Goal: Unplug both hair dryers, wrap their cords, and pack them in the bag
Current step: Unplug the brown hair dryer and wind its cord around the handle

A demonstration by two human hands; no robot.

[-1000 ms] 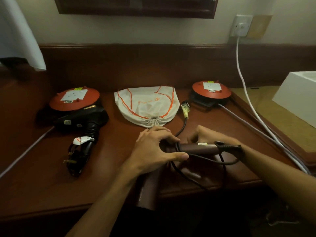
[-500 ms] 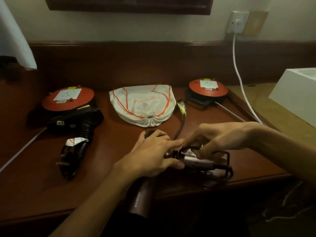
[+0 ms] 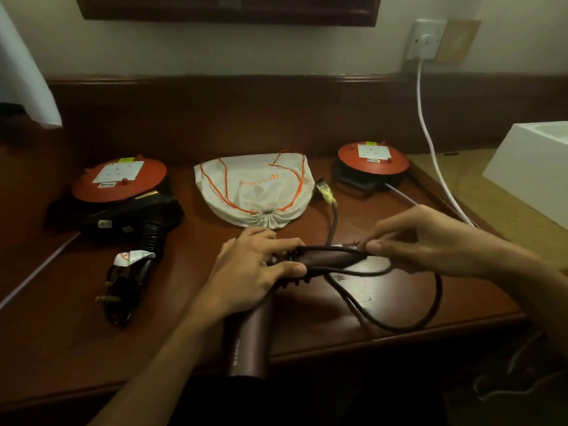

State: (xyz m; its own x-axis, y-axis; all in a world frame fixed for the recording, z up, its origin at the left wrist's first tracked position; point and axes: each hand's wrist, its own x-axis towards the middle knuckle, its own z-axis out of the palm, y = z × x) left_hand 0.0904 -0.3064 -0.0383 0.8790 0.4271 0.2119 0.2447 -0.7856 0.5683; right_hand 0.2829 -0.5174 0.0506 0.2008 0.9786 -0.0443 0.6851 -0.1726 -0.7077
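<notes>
My left hand [image 3: 255,272] grips the smooth maroon dryer [image 3: 249,342]; right hand [image 3: 430,241] pinches its rubbery cord [image 3: 399,327]; two dryers, one cloth bag [image 3: 255,189].

Brown dryer [image 3: 249,342] cord-looped; black dryer [image 3: 135,216] wrapped; bag [image 3: 255,192] cinched.

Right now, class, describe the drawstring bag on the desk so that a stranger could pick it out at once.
Look along the dark wooden desk, at the back, between the two round red cable reels. The drawstring bag lies flat there. It is the only pale cloth thing, with orange cords and its gathered mouth facing the person.
</notes>
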